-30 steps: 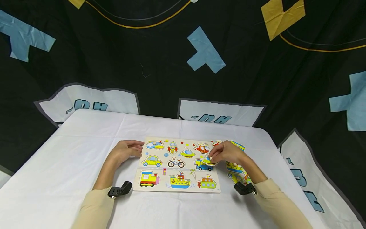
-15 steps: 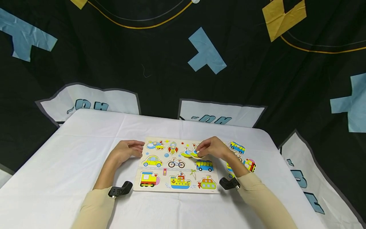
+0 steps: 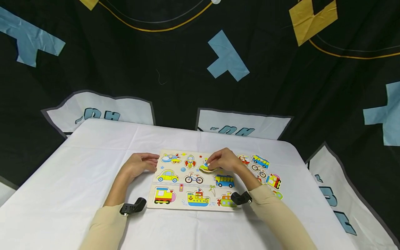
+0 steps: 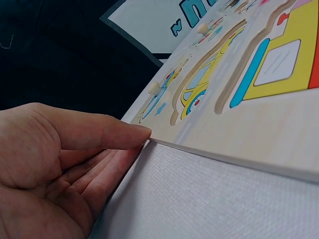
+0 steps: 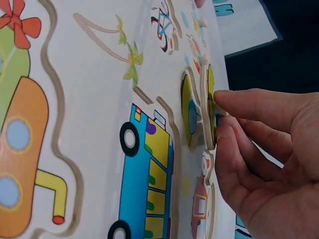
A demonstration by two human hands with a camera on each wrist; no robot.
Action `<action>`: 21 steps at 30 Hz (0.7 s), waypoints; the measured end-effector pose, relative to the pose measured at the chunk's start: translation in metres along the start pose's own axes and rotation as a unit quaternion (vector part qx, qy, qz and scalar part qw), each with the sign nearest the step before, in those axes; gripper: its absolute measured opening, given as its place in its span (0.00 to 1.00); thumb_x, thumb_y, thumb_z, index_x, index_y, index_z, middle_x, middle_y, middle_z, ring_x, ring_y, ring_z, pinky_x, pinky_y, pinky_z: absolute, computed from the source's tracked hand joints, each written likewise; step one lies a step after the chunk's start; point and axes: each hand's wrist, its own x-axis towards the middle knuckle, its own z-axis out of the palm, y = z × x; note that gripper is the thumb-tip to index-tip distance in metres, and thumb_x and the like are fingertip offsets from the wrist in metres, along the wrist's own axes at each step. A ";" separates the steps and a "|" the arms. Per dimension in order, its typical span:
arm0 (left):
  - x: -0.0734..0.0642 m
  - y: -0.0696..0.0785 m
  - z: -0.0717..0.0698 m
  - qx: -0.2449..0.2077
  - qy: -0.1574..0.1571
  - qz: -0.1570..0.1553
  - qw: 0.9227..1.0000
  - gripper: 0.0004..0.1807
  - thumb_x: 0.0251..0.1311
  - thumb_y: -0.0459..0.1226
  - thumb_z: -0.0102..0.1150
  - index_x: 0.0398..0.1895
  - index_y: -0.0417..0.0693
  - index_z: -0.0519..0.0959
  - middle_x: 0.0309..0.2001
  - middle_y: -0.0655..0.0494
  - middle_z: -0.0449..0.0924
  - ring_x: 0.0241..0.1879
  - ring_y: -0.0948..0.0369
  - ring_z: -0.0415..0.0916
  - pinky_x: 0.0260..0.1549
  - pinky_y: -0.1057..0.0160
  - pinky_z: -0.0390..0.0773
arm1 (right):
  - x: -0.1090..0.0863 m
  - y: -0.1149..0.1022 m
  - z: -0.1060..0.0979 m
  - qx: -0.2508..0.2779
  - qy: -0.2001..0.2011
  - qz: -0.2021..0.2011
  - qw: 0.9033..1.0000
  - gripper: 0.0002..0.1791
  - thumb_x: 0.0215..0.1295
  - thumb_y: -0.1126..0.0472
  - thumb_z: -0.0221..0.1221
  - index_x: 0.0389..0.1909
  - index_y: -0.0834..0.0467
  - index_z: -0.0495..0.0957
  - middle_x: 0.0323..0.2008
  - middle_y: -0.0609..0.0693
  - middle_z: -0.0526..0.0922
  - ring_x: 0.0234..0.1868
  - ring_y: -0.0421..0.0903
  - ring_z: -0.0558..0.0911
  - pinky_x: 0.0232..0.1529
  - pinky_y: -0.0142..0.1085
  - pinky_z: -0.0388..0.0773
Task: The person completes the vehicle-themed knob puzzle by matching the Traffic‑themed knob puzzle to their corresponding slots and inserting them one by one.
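A wooden peg puzzle board with vehicle pictures lies on the white cloth. By its small knob, my right hand pinches a flying saucer puzzle piece. That piece is tilted just above the matching saucer recess, apart from it or barely touching; I cannot tell which. The plane piece and the rocket piece sit in the board with their knobs up. At the upper left, my left hand rests against the board's edge, its thumb touching the corner in the left wrist view.
Loose pieces lie right of the board: a helicopter, a bus, a bicycle and a train. Others are partly behind my right sleeve. A black printed curtain hangs beyond the table.
My right hand has carried the saucer piece leftward, from over the bus picture to over the saucer recess. My left hand has stayed at the board's edge.
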 end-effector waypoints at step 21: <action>-0.002 0.003 0.001 0.014 -0.001 -0.012 1.000 0.30 0.50 0.28 0.70 0.61 0.38 0.79 0.49 0.45 0.86 0.41 0.64 0.83 0.41 0.72 0.76 | 0.002 0.007 0.013 -0.009 0.025 0.004 1.000 0.07 0.51 0.59 0.76 0.32 0.53 0.90 0.31 0.44 0.88 0.33 0.42 0.79 0.36 0.34 0.72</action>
